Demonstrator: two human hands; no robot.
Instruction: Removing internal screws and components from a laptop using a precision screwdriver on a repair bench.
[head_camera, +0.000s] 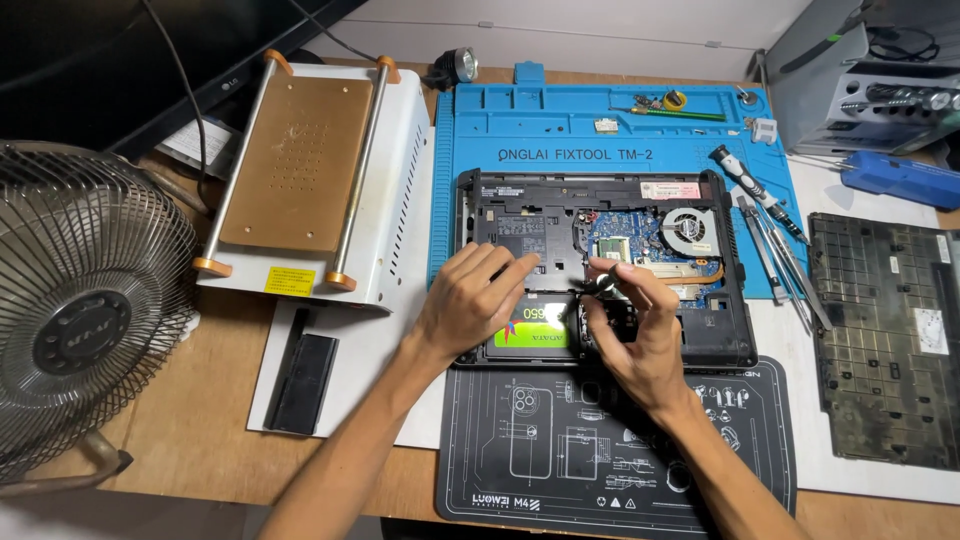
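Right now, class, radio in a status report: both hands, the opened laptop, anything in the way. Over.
Left hand flat on opened laptop. Right hand pinching screwdriver upright over green-labelled drive. Nothing blocking; spare tools parked right.

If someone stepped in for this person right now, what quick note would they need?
Left hand: open, resting on the opened laptop beside the green drive.
Right hand: pinching a small screwdriver, tip down near the drive.
Done: bottom cover is off, lying to the right; the fan and board are exposed.
Left: whether the drive is screwed in cannot be told. Spare tools lie on the blue mat.
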